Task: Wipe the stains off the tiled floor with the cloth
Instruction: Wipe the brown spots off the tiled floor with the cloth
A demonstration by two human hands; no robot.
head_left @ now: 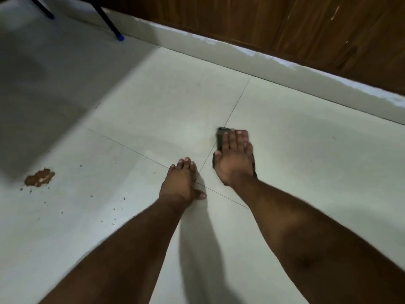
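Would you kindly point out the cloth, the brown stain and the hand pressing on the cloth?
cloth [220, 137]: head view, dark edge showing left of the fingers.
brown stain [39, 177]: head view, middle of the patch.
right hand [235, 160]: head view, back of the hand.

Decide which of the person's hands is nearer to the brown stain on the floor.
Left. The left hand rests flat on the tiles, well right of the brown stain; the right hand, pressing the cloth, lies farther right.
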